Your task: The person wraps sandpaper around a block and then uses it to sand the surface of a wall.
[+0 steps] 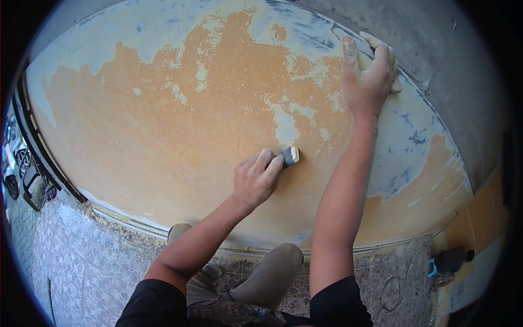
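Note:
A large curved panel (163, 125) fills most of the head view, tan-orange with ragged pale grey-white patches along its far side and right part. In my left hand (256, 177) is a small sanding block (291, 157), its dark wrap around a pale core that shows at the end. The block rests on the tan area, just below a pale patch, and my fingers close around it. My right hand (372, 79), dusty on thumb and fingers, is at the panel's far right edge. Its fingers curl over that edge, partly hidden, and the thumb lies on the surface.
Past the panel's far edge is a grey surface (447, 49). Stone-patterned paving (98, 256) lies below the near edge. A hose (393, 294) loops on the ground at right, near another person (453, 261). Parked motorbikes (19, 158) stand at far left beside a dark rail.

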Tool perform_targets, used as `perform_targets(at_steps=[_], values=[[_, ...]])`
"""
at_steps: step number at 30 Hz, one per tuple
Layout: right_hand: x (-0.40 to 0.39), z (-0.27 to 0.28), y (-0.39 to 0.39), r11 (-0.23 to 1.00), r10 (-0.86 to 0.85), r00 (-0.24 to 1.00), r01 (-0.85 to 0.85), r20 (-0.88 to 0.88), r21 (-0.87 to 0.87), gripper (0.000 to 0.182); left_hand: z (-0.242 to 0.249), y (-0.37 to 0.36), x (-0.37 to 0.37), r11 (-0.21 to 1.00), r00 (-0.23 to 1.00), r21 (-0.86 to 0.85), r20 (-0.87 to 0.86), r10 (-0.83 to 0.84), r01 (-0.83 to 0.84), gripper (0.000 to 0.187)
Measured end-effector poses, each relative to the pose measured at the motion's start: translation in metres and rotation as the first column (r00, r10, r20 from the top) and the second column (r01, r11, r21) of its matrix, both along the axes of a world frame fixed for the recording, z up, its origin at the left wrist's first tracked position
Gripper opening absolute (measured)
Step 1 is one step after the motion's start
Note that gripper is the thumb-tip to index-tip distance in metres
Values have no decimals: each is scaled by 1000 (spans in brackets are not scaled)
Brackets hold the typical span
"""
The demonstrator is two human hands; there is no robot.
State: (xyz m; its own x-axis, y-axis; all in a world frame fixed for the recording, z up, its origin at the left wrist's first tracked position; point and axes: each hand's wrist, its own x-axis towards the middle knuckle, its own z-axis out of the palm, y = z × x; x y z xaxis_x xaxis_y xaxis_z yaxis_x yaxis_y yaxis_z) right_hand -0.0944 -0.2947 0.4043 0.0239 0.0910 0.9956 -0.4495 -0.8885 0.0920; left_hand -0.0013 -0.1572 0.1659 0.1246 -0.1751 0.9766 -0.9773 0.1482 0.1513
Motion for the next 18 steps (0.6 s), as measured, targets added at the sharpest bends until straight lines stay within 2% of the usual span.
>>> perform_targets(at_steps=[2,5,7,10,11,14,18], values=[[1,0,0,1000,30,999,-30,10,7,46,-10,2,2,999,1000,35,23,-5,4,30],[-2,1,-1,1000,26,1000,-26,-16,0,45,35,10,0,998,999,57,-48,-13,16,29],[-3,2,1,1000,28,999,-28,-24,8,45,84,4,4,997,995,-75,-102,14,-22,28],[-4,2,3,999,30,999,-29,-31,33,45,95,-5,-2,989,990,-142,-139,24,-44,27],[-4,2,3,998,38,999,-36,-29,46,45,77,-11,-4,988,997,-153,-77,13,-25,27],[-2,1,4,998,39,999,-38,-16,47,46,-4,-13,-10,1000,995,-8,97,-16,17,27],[-4,0,7,997,45,999,-43,-25,63,46,24,5,-9,998,999,51,-15,-33,34,27]])
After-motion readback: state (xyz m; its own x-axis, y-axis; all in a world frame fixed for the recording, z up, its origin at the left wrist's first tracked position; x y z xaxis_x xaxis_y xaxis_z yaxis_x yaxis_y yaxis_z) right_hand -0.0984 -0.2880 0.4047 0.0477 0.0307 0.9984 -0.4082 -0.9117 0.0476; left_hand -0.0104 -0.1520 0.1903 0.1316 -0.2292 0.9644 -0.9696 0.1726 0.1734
